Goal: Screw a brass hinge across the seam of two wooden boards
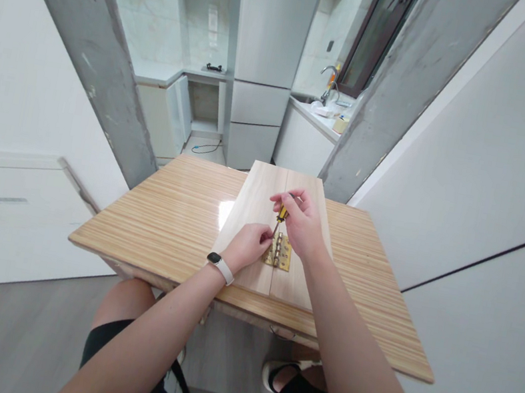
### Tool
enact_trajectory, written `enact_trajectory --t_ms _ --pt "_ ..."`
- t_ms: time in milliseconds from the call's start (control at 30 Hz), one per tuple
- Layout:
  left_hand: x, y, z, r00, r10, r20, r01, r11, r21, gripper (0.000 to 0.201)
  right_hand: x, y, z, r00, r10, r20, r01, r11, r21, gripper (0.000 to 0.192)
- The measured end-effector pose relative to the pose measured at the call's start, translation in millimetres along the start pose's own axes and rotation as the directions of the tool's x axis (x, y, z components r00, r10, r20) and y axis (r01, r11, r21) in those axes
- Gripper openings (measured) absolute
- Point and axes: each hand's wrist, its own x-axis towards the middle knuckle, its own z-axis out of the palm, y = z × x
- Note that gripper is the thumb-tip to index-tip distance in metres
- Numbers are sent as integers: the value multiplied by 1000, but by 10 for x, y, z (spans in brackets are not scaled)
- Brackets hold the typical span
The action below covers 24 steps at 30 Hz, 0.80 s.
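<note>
My right hand (301,224) pinches the yellow handle of a slim screwdriver (280,217), held upright over a shiny brass hinge (279,254). The hinge straddles the seam of two smooth pale boards (261,203) lying on my striped, glossy wooden table (171,221). My left hand (247,246) curls closed, fingertips steadying the screwdriver's thin shaft beside the hinge.

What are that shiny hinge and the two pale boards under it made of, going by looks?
The hinge looks like brass or brass-plated metal: yellow-gold with a bright sheen. The boards look like light wood or wood-look laminate: pale, faint grain, matte. Which one cannot be told.
</note>
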Motion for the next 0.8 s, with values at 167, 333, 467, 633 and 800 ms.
enact_trajectory --t_ms 167,333,467,633,800 --pt "-2 -7 0 1000 11 -5 -11 1000 -14 10 -21 2 23 1000 -14 -12 14 1000 4 32" --pt "0 -7 3 1000 0 -4 0 1000 3 10 -33 -57 23 999 -8 52 4 997 81 26" --pt "-1 -9 9 1000 4 0 -4 1000 1 12 -24 -68 2 998 -13 63 8 996 85 22" --pt "-11 4 6 1000 -1 -5 1 1000 -4 11 -19 -31 -17 1000 -1 15 0 994 111 16" --pt "-15 6 10 1000 1 -9 -1 1000 -3 11 -10 -9 -10 998 29 -61 -20 990 138 25"
